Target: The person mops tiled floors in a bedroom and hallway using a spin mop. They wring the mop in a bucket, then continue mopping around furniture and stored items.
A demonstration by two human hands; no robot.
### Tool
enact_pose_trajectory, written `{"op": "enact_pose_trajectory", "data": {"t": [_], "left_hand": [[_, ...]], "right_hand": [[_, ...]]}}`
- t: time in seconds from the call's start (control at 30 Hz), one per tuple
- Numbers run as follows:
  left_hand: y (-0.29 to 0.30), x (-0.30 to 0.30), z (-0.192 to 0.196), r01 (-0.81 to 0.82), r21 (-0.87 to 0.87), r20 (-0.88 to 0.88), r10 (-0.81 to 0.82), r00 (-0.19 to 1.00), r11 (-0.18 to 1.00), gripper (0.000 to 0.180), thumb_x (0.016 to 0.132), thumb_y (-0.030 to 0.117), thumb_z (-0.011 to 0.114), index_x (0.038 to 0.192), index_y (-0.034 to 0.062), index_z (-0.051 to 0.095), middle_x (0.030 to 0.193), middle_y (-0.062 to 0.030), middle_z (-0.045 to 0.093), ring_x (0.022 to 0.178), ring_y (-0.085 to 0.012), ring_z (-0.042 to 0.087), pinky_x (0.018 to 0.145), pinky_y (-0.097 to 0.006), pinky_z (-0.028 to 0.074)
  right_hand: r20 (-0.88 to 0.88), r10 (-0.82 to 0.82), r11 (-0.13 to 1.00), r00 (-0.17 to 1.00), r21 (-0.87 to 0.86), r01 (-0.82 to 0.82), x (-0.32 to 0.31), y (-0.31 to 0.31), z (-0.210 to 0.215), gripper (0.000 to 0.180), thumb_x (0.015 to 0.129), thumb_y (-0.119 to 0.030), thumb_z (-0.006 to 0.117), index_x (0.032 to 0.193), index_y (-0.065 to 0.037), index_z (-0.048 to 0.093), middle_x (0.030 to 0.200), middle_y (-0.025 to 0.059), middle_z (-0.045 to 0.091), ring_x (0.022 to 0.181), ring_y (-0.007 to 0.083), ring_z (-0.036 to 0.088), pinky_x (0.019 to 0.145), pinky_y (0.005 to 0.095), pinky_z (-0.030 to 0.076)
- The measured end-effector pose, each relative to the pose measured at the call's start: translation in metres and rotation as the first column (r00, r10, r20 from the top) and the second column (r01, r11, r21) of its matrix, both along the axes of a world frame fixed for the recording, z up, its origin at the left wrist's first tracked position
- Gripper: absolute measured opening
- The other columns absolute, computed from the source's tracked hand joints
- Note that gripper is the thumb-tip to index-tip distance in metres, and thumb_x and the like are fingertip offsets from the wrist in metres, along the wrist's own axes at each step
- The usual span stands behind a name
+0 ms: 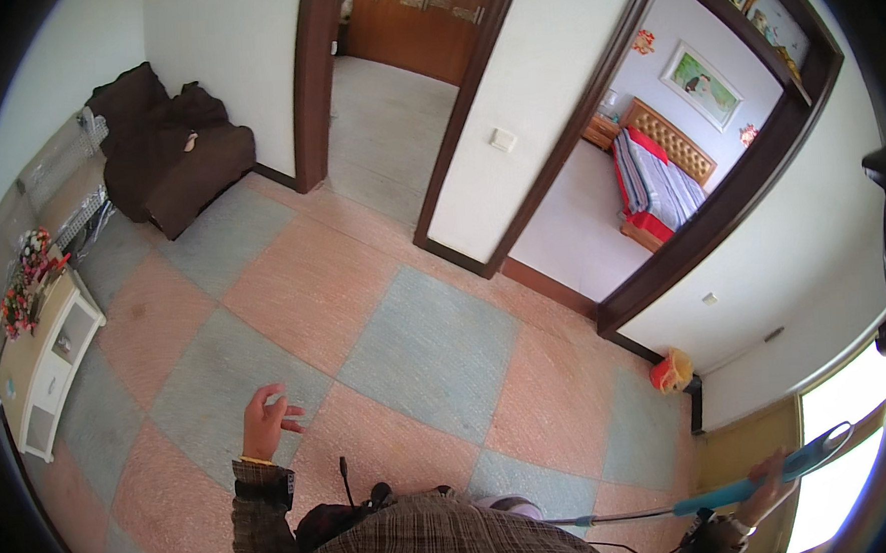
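My left hand [267, 419] hovers over the checkered floor at the lower left, fingers loosely curled and apart, holding nothing. A plaid sleeve and a yellow band cover its wrist. My right hand [768, 487] at the lower right is closed around the light blue handle of a long tool [764, 478]. The handle ends in a loop near the window, and a thin metal rod runs from it toward my body. The tool's lower end is hidden below my torso.
Pink and grey-blue floor tiles [417, 348] fill the room. A dark brown sofa [171, 151] stands at the far left, a white cabinet [41, 353] with flowers beside the left wall. Two doorways open ahead; the right one shows a bed [659, 185]. A red-yellow toy [672, 372] lies by the wall.
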State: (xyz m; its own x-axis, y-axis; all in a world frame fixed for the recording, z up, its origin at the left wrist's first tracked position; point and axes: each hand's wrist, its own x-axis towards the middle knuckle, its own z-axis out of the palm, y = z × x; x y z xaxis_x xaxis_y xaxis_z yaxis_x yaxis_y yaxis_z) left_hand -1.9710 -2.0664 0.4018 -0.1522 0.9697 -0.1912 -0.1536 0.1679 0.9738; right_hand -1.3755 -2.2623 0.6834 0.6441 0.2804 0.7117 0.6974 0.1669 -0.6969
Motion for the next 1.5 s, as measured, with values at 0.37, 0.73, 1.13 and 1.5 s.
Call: {"op": "enact_pose_trajectory", "data": {"t": [0.37, 0.73, 1.13, 1.5], "left_hand": [[0.044, -0.046, -0.033, -0.231, -0.107, -0.064, 0.225, 0.972, 0.967, 0.030, 0.092, 0.010, 0.046, 0.118, -0.0050, 0.046, 0.087, -0.0190, 0.064, 0.075, -0.0254, 0.067, 0.058, -0.035, 0.058], [0.227, -0.094, -0.013, -0.403, -0.039, -0.093, 0.398, 0.913, 0.915, 0.026, 0.093, 0.009, 0.043, 0.115, -0.0042, 0.048, 0.084, -0.0169, 0.063, 0.073, -0.0241, 0.066, 0.057, -0.035, 0.058], [0.462, -0.193, -0.021, -0.487, 0.075, -0.185, 0.492, 0.851, 0.870, 0.020, 0.095, 0.012, 0.043, 0.102, -0.0009, 0.057, 0.079, -0.0126, 0.065, 0.067, -0.0195, 0.065, 0.053, -0.030, 0.056], [0.780, -0.289, 0.018, -0.339, 0.175, -0.120, 0.361, 0.925, 0.925, 0.020, 0.095, 0.018, 0.049, 0.101, 0.0020, 0.059, 0.080, -0.0089, 0.066, 0.068, -0.0158, 0.065, 0.058, -0.028, 0.055]], "right_hand": [[-0.129, 0.371, 0.928, 0.920, 0.011, -0.373, -0.080, 0.246, 0.000, 0.015, 0.083, -0.009, 0.057, 0.091, -0.002, 0.046, 0.057, -0.0004, 0.039, 0.045, 0.0066, 0.036, 0.042, 0.0206, 0.030], [-0.244, 0.622, 0.780, 0.744, 0.104, -0.618, -0.123, 0.531, -0.077, 0.015, 0.080, -0.006, 0.057, 0.091, -0.004, 0.045, 0.055, 0.0018, 0.043, 0.043, 0.0101, 0.042, 0.041, 0.0231, 0.034], [-0.284, 0.742, 0.628, 0.608, -0.024, -0.778, -0.244, 0.809, -0.163, 0.016, 0.079, 0.006, 0.054, 0.082, -0.005, 0.042, 0.060, 0.0048, 0.049, 0.051, 0.0128, 0.050, 0.048, 0.0277, 0.044], [-0.236, 0.556, 0.829, 0.797, 0.093, -0.551, -0.332, 1.001, -0.150, 0.017, 0.076, 0.003, 0.056, 0.081, -0.004, 0.042, 0.060, 0.0049, 0.046, 0.048, 0.0133, 0.047, 0.045, 0.0258, 0.042]]}}
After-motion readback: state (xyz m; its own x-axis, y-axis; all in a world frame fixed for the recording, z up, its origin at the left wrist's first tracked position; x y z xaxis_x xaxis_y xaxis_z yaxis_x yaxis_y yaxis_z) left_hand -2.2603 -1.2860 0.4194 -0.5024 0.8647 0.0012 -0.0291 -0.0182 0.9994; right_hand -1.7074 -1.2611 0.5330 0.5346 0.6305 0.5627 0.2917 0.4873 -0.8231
